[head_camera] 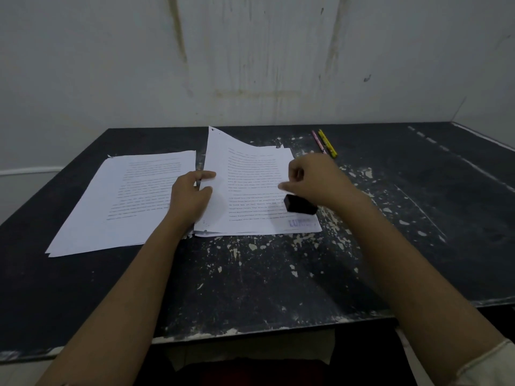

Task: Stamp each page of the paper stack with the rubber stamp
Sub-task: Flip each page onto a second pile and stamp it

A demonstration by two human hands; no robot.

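Observation:
A stack of printed pages (250, 190) lies mid-table, its top sheet lifted and curling at the far left corner. My left hand (192, 196) pinches that top sheet at its left edge. A blue stamp mark (302, 222) shows at the sheet's near right corner. My right hand (315, 179) hovers over the right side of the stack, fingers curled round the black rubber stamp (299, 205), which is held just above the mark. A second pile of pages (119, 201) lies flat to the left.
The black table (264, 274) is scuffed with pale paint chips. A pink pen (318, 142) and a yellow pen (328, 144) lie behind the right hand near the wall. A white wall stands close behind the table.

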